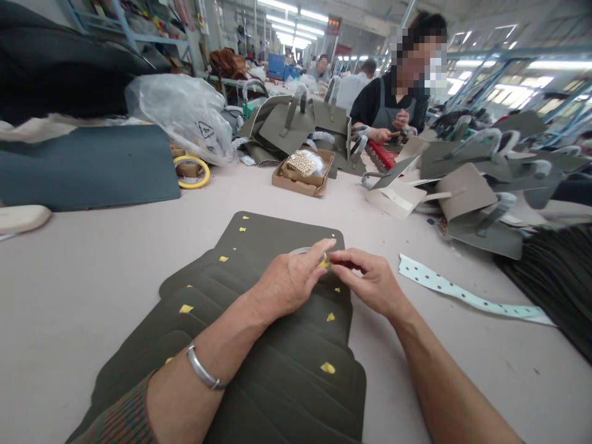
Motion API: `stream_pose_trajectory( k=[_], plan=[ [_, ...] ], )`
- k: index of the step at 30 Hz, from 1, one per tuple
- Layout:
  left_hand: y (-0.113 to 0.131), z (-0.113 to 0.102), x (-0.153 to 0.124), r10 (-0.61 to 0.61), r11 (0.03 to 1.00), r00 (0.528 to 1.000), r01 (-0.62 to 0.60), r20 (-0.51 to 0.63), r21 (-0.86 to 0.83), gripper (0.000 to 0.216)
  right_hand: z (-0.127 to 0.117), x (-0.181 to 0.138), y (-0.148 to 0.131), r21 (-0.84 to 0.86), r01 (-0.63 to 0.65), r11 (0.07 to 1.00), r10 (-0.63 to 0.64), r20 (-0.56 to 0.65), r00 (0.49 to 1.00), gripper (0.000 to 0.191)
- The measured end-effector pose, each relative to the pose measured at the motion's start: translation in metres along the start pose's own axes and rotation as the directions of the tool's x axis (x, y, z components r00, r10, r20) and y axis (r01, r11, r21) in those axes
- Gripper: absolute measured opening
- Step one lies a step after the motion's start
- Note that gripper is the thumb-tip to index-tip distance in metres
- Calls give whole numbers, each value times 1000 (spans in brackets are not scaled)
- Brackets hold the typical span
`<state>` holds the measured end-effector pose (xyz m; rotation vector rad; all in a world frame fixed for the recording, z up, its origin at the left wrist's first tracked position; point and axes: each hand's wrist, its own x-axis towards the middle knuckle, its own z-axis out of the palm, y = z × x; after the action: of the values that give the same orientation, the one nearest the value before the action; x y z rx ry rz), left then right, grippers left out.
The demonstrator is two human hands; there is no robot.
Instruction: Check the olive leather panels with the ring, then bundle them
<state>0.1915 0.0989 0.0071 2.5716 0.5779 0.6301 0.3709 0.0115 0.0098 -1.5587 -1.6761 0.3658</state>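
Observation:
My left hand point(289, 280) is closed around a roll of yellow tape point(324, 260), mostly hidden under its fingers. From the right, my right hand point(370, 280) meets the roll, its thumb and fingertips pinched at the tape's edge. Both hands are above a fanned stack of dark olive panels point(277, 364) with rounded corners. Small torn bits of yellow tape stick to the panels along both sides, such as a yellow piece point(328, 368) near the right edge and a yellow piece point(186, 309) on the left.
A pale dotted strip point(462, 295) lies right of the stack. Beyond are a cardboard box point(303, 179) with gold parts, another yellow tape roll point(192, 172), a plastic bag point(180, 114) and olive bags point(287, 126). A co-worker point(393, 105) works across the table. Dark layered pieces point(555, 280) are at right.

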Motion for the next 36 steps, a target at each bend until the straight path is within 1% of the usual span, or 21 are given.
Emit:
stream_pose_trajectory(
  k=[3, 6, 8, 10, 12, 14, 16, 17, 19, 20, 22, 23, 25, 27, 28, 30, 32, 33, 36],
  plan=[
    [0, 2, -1, -15, 999, 1000, 14, 20, 31, 50, 6, 0, -4, -69, 111, 991, -113, -28, 993, 16],
    [2, 4, -2, -27, 999, 1000, 26, 16, 34, 45, 12, -1, -3, -134, 157, 978, -166, -60, 984, 13],
    [3, 4, -2, -59, 998, 998, 59, 4, 27, 38, 16, -2, -2, -190, 172, 967, -191, -85, 978, 12],
    [4, 4, -1, -85, 996, 996, 85, -1, 11, 25, 19, -3, -2, -252, 176, 952, -211, -121, 970, 12],
    [5, 3, 0, -90, 996, 996, 90, -2, -9, 13, 20, -4, -2, -300, 174, 938, -226, -148, 963, 11],
    [5, 2, 1, -77, 997, 997, 77, -6, -30, 4, 21, -4, -3, -308, 155, 939, -211, -160, 964, 11],
    [5, 1, 1, -66, 997, 998, 65, -19, -36, 5, 21, -4, -7, -254, 86, 964, -133, -175, 976, 11],
    [5, 1, 1, -56, 998, 998, 55, -29, -29, 8, 21, -4, -9, -195, 24, 981, -60, -179, 982, 10],
    [7, 1, 1, -34, 999, 997, 34, -63, 2, 12, 22, -2, -14, -1, -139, 990, 137, -163, 977, 10],
    [8, 1, 1, -18, 1000, 996, 20, -87, 21, 13, 22, -1, -16, 118, -222, 968, 237, -135, 962, 11],
    [11, 0, 0, 17, 999, 990, -10, -143, 48, 14, 23, 3, -17, 327, -348, 879, 391, -72, 918, 14],
    [13, 0, 0, 32, 998, 985, -22, -172, 56, 15, 22, 5, -15, 401, -389, 829, 448, -60, 892, 15],
    [15, 1, -1, 43, 997, 977, -28, -207, 74, 18, 19, 9, -6, 486, -453, 748, 548, -66, 834, 16],
    [15, 2, -1, 10, 993, 985, 11, -175, 117, 19, 13, 11, 8, 507, -507, 697, 623, -79, 778, 19],
    [14, 3, -1, -23, 988, 992, 43, -128, 150, 18, 9, 11, 16, 499, -535, 682, 648, -73, 758, 21],
    [12, 6, 0, -101, 967, 995, 99, -5, 236, 13, 3, 10, 29, 452, -586, 673, 671, -40, 740, 25],
    [10, 9, 1, -140, 944, 986, 104, 94, 312, 10, 0, 9, 37, 391, -615, 685, 672, -12, 741, 26],
    [10, 10, 1, -141, 937, 982, 92, 123, 338, 11, 1, 8, 39, 356, -621, 698, 666, -6, 745, 25],
    [12, 10, 2, -134, 928, 978, 67, 161, 366, 14, 5, 9, 38, 222, -611, 760, 633, -37, 774, 24]
  ],
)
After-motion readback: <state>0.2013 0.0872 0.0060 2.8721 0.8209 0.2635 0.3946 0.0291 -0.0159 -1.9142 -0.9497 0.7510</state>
